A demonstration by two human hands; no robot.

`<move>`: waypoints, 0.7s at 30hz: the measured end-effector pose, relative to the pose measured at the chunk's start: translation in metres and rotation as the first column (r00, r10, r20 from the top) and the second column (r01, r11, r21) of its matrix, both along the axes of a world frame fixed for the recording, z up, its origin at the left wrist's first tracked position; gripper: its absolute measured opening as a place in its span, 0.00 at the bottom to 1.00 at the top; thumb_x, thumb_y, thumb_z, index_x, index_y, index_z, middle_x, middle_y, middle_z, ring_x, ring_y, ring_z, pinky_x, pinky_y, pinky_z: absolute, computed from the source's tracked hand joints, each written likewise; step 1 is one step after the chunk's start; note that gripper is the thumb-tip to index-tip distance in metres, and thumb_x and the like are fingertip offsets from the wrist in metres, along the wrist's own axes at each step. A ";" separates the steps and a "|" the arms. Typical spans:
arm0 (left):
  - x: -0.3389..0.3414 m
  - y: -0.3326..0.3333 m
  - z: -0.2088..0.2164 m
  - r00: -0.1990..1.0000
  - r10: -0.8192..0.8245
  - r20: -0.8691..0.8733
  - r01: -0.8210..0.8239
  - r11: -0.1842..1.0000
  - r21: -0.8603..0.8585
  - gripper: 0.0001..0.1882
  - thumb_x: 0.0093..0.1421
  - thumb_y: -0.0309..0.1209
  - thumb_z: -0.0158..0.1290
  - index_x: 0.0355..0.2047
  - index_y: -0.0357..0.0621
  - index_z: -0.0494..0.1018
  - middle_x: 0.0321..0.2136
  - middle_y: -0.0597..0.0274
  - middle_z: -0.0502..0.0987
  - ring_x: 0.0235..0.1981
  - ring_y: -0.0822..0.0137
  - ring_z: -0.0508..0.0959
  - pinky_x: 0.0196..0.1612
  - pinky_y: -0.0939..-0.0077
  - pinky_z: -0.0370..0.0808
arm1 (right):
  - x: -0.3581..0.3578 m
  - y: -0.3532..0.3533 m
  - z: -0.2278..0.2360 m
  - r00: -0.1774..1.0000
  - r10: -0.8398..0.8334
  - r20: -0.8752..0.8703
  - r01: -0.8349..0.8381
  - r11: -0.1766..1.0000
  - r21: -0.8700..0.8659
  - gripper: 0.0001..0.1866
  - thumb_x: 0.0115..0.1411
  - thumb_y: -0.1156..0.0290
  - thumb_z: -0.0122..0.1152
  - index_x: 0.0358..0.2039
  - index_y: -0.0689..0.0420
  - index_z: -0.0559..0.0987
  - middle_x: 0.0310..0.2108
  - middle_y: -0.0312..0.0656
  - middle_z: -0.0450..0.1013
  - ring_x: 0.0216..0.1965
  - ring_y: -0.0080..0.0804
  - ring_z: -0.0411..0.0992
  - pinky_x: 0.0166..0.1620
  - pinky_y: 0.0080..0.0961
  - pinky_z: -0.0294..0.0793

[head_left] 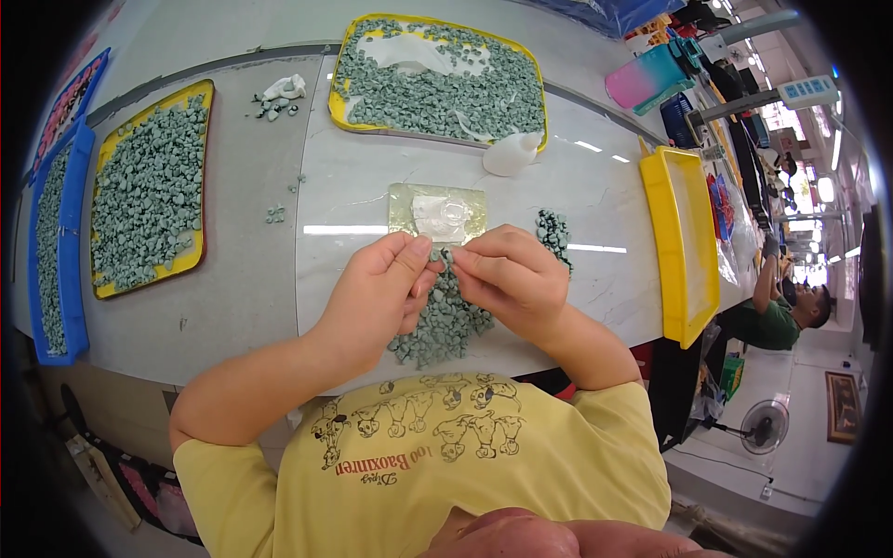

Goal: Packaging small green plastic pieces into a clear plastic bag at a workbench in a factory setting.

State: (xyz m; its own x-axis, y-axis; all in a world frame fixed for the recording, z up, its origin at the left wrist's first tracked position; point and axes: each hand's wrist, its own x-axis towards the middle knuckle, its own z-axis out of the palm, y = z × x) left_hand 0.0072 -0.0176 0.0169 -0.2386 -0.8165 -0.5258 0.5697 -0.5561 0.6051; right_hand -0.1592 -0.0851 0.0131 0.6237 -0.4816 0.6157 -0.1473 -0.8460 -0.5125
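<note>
1. A small green piece [445, 254] was held between two sets of fingertips, above the near end of a loose pile of similar pieces [445, 325] on the pale table [339, 172].
2. It looked light and probably stiff; whether it was brittle or slippery could not be told. Its outer edges seemed the surest place for a pinch.
3. The left hand [386, 284] and right hand [514, 277] met almost tip to tip, each pinching one side of the piece.
4. Both forearms angled inward, elbows bent and spread wide.
</note>
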 end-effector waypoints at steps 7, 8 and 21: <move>-0.003 0.002 0.002 0.998 0.008 0.058 -0.007 1.000 -0.021 0.12 0.64 0.38 0.41 0.28 0.46 0.62 0.17 0.74 0.60 0.15 0.83 0.54 0.16 0.87 0.52 | -0.001 0.000 0.001 0.994 0.059 -0.089 -0.072 0.986 -0.149 0.15 0.36 0.84 0.64 0.29 0.65 0.77 0.27 0.43 0.72 0.24 0.34 0.70 0.26 0.24 0.70; -0.003 0.003 0.002 0.997 0.006 0.077 -0.004 0.999 -0.033 0.11 0.65 0.38 0.41 0.28 0.46 0.62 0.16 0.74 0.60 0.15 0.83 0.54 0.15 0.87 0.52 | -0.001 0.001 0.001 0.994 0.059 -0.088 -0.072 0.986 -0.149 0.15 0.36 0.84 0.64 0.29 0.65 0.77 0.27 0.43 0.72 0.24 0.34 0.70 0.26 0.24 0.70; -0.004 0.010 0.007 0.881 0.128 0.456 0.017 0.953 -0.302 0.14 0.63 0.37 0.44 0.25 0.41 0.65 0.17 0.72 0.65 0.20 0.82 0.61 0.22 0.85 0.60 | 0.004 0.011 0.000 0.998 -0.055 0.028 0.049 0.981 0.185 0.13 0.40 0.86 0.64 0.30 0.63 0.78 0.29 0.43 0.74 0.27 0.31 0.73 0.28 0.21 0.71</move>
State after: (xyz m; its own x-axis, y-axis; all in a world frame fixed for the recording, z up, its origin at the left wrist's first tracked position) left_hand 0.0035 -0.0077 0.0242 0.0246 -0.9529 -0.3023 0.2057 -0.2911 0.9343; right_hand -0.1547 -0.0741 0.0127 0.5756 -0.6200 0.5332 -0.1690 -0.7281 -0.6643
